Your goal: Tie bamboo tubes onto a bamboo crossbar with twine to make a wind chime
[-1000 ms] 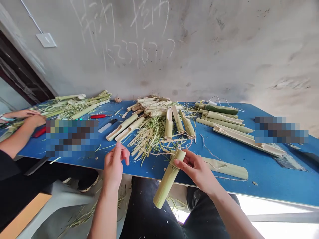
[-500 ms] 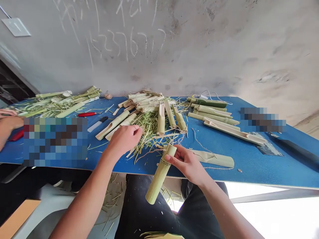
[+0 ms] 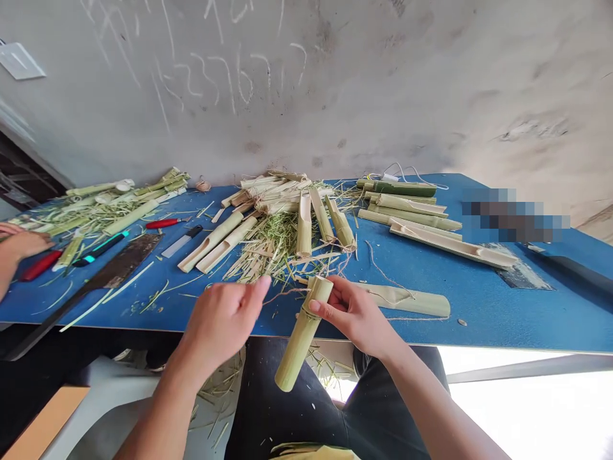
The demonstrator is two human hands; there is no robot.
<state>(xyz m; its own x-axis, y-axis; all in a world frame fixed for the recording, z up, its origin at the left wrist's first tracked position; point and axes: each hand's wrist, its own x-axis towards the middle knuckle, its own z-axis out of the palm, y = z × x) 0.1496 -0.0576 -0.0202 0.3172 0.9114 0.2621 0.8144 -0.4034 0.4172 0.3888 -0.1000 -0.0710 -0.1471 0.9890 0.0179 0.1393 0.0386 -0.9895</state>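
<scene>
1. The right hand [image 3: 352, 314] is closed on a green bamboo tube [image 3: 301, 338]. The thumb and fingers grip it near its top end.
2. The tube sits in that hand and leans. Its low end points down, past the table edge, over the person's dark pants [image 3: 282, 409].
3. Thin twine [image 3: 309, 311] goes around the tube, just by the right thumb. A loose bit of it runs toward the other hand.
4. The left hand [image 3: 221, 329] is just left of the tube and does not touch it. Its fingers point at the tube, close to the twine. I cannot tell if they pinch the twine.
5. Past both hands, a heap of shavings [image 3: 263, 246] lies on the blue table [image 3: 483, 332].
6. To the right of the right hand lies a flat bamboo strip [image 3: 407, 300].
7. Far to the left of the left hand is a big knife [image 3: 122, 268] with a dark blade. Past it, another person's hand [image 3: 26, 244] rests at the table's end.
</scene>
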